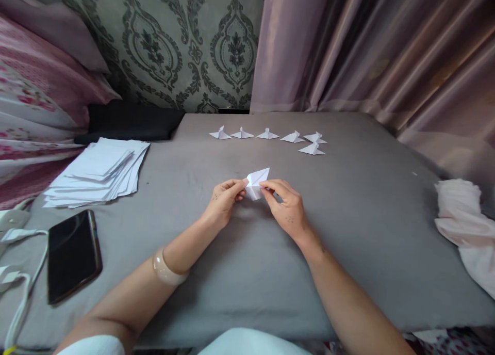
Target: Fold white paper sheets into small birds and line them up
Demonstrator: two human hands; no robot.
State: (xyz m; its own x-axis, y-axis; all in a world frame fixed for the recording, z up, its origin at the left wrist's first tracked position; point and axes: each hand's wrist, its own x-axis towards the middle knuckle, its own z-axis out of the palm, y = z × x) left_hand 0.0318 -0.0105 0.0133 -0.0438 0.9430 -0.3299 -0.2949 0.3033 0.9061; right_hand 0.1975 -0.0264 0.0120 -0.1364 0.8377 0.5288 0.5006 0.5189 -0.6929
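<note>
Between my hands, above the middle of the table, is a partly folded piece of white paper [255, 182] with a pointed flap rising to the upper right. My left hand [226, 200] pinches its left edge between thumb and fingers. On the opposite edge, the thumb and index finger of my right hand [285, 205] grip the paper. Farther back stand several small folded white paper figures [267, 134] in a row, with one [312, 148] set in front of the right end.
A stack of white paper sheets [96, 172] lies on the left, by a folded black cloth [135, 122]. Nearer are a phone [73, 257] and white cables with plugs [23, 236]. A bundled pale cloth [460, 210] rests at the right edge of the grey-covered table [367, 215].
</note>
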